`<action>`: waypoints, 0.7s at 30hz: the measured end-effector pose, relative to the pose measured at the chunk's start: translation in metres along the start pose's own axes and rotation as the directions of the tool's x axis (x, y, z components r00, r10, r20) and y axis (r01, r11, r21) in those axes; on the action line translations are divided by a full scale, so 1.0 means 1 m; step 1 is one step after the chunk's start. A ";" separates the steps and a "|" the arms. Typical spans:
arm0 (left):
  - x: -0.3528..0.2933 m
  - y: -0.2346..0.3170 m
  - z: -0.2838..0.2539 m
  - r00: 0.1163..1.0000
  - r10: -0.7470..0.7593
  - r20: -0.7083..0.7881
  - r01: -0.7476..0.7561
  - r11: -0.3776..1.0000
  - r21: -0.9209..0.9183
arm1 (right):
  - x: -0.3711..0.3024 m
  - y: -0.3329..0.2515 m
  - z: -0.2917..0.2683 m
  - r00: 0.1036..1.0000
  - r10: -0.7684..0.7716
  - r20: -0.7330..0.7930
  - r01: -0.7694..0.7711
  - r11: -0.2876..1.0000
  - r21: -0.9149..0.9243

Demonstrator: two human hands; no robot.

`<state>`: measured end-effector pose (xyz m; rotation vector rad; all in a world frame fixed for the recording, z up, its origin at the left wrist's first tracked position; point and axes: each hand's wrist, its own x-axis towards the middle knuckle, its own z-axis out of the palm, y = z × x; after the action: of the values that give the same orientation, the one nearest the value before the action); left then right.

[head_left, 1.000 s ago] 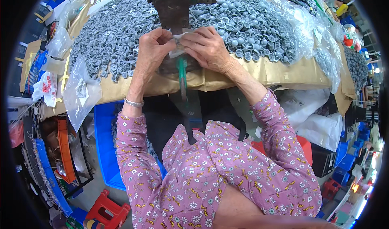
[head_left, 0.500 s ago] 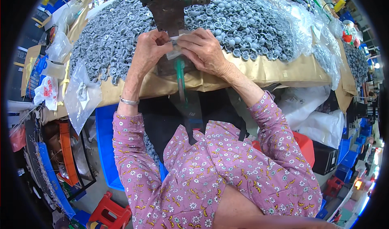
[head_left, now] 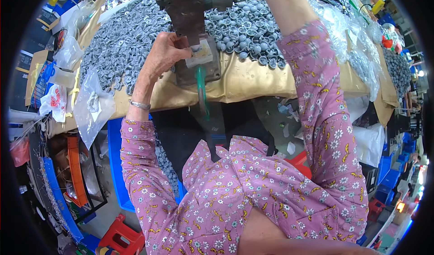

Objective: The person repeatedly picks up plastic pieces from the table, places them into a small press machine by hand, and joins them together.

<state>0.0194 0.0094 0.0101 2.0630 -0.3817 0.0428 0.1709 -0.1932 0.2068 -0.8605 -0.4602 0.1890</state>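
My left hand (head_left: 165, 52) is at the dark metal bench press (head_left: 186, 18), its thumb and fingers pinched together beside the ram. Whatever lies between the fingertips is hidden. Just under the ram is a pale, whitish block (head_left: 205, 57) on the press's base (head_left: 211, 73); the fingertips are right at its left edge. A green-wrapped rod (head_left: 200, 85) sticks out from the base toward me. My right forearm (head_left: 289, 6) stretches up past the top edge, so the right hand is out of sight. Grey ring-shaped parts (head_left: 122, 47) heap up left of the press, grey domed caps (head_left: 246, 27) to its right.
Brown sheeting (head_left: 253, 83) covers the table up to its front edge. Clear plastic bags (head_left: 92, 110) hang at the left, with more plastic film (head_left: 337, 27) at the right. Below are a blue bin (head_left: 118, 164) and a red stool (head_left: 121, 237).
My right hand has left the press and reached up and away, out of view past the top edge. The left hand stays beside the ram, and the pale block is now more exposed.
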 end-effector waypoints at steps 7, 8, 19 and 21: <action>-0.009 0.002 -0.003 1.000 -0.001 -0.005 0.001 0.996 0.085 | -0.138 0.024 0.047 0.576 -0.707 0.411 0.816 0.464 -0.344; -0.011 0.003 -0.003 1.000 0.017 0.008 -0.017 0.997 0.076 | -0.128 0.022 0.048 0.603 -0.698 0.387 0.798 0.513 -0.316; -0.046 -0.005 -0.014 0.982 0.047 -0.181 -0.031 0.996 0.090 | -0.127 0.067 -0.091 0.958 -0.286 -0.007 0.155 0.540 -0.827; -0.091 -0.006 -0.036 0.962 -0.007 -0.274 0.057 0.983 0.174 | -0.192 0.083 -0.094 0.957 -0.290 0.025 0.119 0.311 -0.943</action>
<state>-0.0613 0.0655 0.0057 2.2034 -0.1783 0.3507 0.0467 -0.2703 0.0306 -1.9716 -0.5235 -0.4735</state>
